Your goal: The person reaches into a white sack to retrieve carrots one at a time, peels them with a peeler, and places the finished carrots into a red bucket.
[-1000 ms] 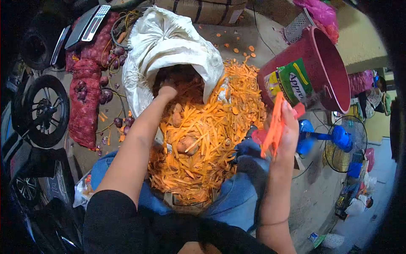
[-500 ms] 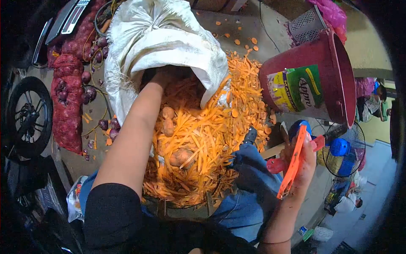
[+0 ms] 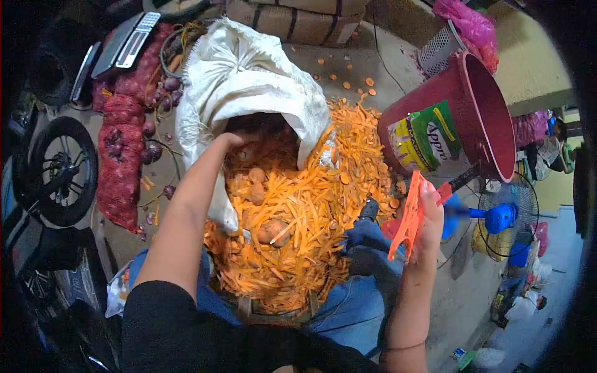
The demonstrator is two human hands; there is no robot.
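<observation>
My left hand (image 3: 235, 138) reaches into the mouth of a white woven sack (image 3: 258, 87); its fingers are hidden in the dark opening. Carrot strips (image 3: 298, 217) lie heaped below the sack and between my knees, with a few whole carrots (image 3: 272, 231) among them. My right hand (image 3: 430, 224) is closed around an orange plastic peeler-like tool (image 3: 407, 217), raised to the right of the heap. A red handle-like piece (image 3: 444, 193) with a dark end crosses behind that tool; I cannot tell whether it is a separate item.
A maroon bucket (image 3: 398, 112) lies tipped on its side at the right, near a blue fan (image 3: 500, 217). Red net bags of onions (image 3: 118, 168) and a scale (image 3: 127, 46) are at the left, beside a wheel (image 3: 62, 171). Cardboard boxes (image 3: 298, 25) stand behind the sack.
The view has shifted, so the sack and onions appear farther right. My left hand stays in the sack mouth, with its wrist showing more. My right hand has tilted and moved slightly left with the tool.
</observation>
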